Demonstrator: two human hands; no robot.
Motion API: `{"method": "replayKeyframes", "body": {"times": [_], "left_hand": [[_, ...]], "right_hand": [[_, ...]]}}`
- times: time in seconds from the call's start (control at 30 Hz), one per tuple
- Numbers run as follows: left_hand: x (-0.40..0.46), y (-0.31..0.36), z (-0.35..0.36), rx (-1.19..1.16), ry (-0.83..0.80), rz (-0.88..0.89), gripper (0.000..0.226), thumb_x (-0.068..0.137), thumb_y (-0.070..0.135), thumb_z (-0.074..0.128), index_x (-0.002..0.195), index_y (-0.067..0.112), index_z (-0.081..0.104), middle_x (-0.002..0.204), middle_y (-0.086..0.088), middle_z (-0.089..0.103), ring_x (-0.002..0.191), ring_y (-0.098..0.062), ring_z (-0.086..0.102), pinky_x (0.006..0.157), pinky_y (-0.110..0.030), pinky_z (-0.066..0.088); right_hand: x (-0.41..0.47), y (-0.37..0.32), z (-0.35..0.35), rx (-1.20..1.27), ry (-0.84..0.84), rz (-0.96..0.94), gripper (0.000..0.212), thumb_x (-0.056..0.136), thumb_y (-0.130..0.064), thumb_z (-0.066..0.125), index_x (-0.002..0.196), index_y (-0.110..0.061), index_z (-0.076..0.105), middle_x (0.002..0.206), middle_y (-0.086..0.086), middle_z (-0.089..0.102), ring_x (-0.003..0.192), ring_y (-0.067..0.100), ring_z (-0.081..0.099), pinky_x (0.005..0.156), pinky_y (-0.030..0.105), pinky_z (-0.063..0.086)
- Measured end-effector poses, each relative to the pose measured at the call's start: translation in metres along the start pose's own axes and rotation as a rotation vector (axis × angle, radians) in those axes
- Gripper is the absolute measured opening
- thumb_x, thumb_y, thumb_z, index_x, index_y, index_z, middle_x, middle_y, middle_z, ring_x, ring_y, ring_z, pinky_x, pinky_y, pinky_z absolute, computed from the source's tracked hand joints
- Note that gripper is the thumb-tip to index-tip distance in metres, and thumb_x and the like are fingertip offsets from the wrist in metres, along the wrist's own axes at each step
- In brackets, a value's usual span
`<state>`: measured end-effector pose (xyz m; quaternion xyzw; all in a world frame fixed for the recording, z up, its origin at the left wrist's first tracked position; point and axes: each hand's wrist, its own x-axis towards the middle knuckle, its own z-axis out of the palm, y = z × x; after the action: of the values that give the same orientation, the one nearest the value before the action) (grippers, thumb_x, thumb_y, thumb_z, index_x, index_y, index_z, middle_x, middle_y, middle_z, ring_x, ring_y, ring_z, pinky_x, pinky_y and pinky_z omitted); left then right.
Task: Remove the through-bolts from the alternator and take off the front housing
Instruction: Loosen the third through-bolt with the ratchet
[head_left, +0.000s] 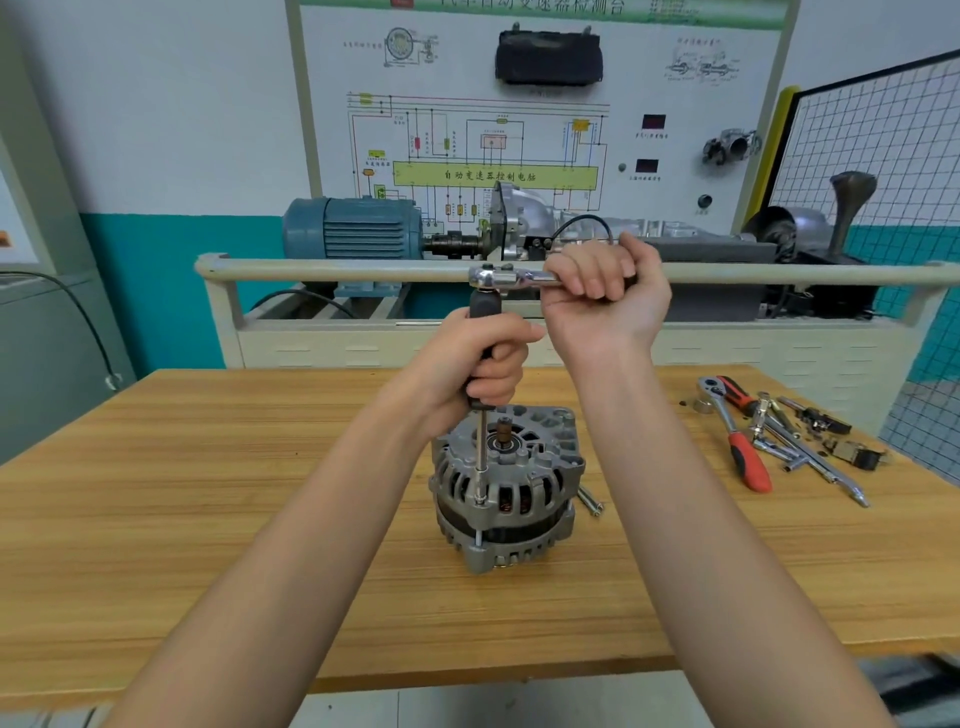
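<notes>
Wall board (540, 104) reads "自动变速器控制电脑" above alternator (506, 488)

Single head-worn view, forward and down, close over the wooden table (208, 519)

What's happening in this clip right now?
A person is working on an alternator standing upright on a wooden table. The left hand grips the black handle of a driver extension set vertically on a through-bolt at the housing's front edge. The right hand grips a chrome ratchet fitted on top of that handle. The front housing is still on. Two loose bolts lie just right of the alternator, and spare tools sit further right.
</notes>
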<state>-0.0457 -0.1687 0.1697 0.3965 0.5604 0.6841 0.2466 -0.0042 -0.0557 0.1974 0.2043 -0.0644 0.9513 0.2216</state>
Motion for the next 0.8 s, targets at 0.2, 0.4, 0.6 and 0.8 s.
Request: {"method": "replayKeyframes", "body": {"times": [0.2, 0.4, 0.6, 0.8], "left_hand": [[0.004, -0.005, 0.012, 0.049, 0.402, 0.07, 0.042, 0.085, -0.001, 0.051, 0.052, 0.017, 0.031, 0.038, 0.005, 0.023, 0.032, -0.011, 0.016, 0.039, -0.017, 0.016], [0.004, -0.006, 0.017, 0.107, 0.57, 0.096, 0.031, 0.085, 0.004, 0.056, 0.063, 0.016, 0.039, 0.048, 0.002, 0.036, 0.04, -0.011, 0.029, 0.035, -0.016, 0.025], [-0.002, -0.003, 0.001, 0.047, 0.263, 0.091, 0.037, 0.081, 0.002, 0.062, 0.053, 0.014, 0.041, 0.04, 0.004, 0.032, 0.035, -0.013, 0.026, 0.04, -0.02, 0.026], [-0.001, 0.0, -0.001, 0.024, 0.035, 0.047, 0.045, 0.087, 0.006, 0.057, 0.046, 0.016, 0.041, 0.036, 0.004, 0.029, 0.03, -0.01, 0.024, 0.04, -0.02, 0.019]], "right_hand": [[-0.029, 0.011, 0.006, -0.374, -0.234, -0.251, 0.048, 0.094, -0.01, 0.036, 0.046, -0.016, 0.038, 0.04, -0.003, 0.029, 0.04, 0.014, 0.028, 0.046, 0.026, 0.032], [-0.055, 0.038, 0.006, -0.979, -0.629, -0.744, 0.026, 0.087, -0.006, 0.043, 0.067, -0.023, 0.046, 0.055, -0.006, 0.041, 0.047, 0.016, 0.034, 0.049, 0.035, 0.028], [-0.03, 0.011, 0.009, -0.469, -0.34, -0.273, 0.044, 0.088, -0.01, 0.041, 0.045, -0.016, 0.04, 0.039, -0.004, 0.029, 0.039, 0.013, 0.027, 0.044, 0.027, 0.028], [0.0, -0.004, 0.0, 0.001, -0.018, 0.04, 0.047, 0.093, -0.013, 0.038, 0.046, -0.016, 0.034, 0.037, -0.006, 0.025, 0.033, 0.01, 0.024, 0.04, 0.021, 0.021]]}}
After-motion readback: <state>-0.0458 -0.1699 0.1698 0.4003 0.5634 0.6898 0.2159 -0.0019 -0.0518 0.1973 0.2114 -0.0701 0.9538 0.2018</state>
